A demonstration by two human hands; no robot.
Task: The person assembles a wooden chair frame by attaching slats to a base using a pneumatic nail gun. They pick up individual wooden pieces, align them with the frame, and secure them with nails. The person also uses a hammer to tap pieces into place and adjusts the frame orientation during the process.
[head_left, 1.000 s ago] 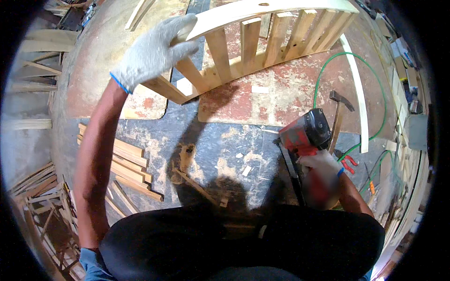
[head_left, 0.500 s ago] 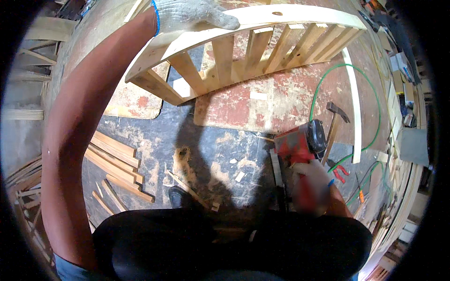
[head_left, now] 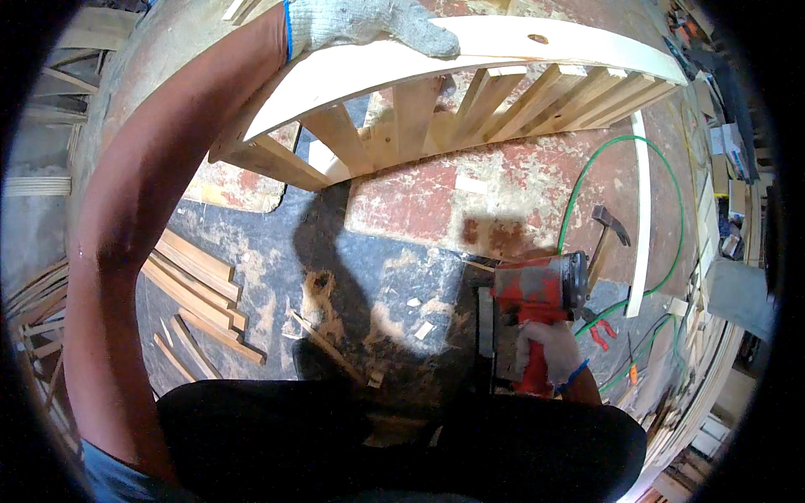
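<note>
I see my left hand (head_left: 369, 23), gloved, at the top of the frame, laid over the curved top rail of a slatted wooden frame (head_left: 470, 92) that spans the upper middle and stands on the red-stained floor (head_left: 503, 193); fingers wrap the rail. At lower right my right hand (head_left: 549, 352) is closed around the handle of a red nail gun (head_left: 537, 293). A hammer (head_left: 605, 235) and green hose (head_left: 579, 193) lie just beyond it, and loose wood strips (head_left: 197, 285) lie at left.
</note>
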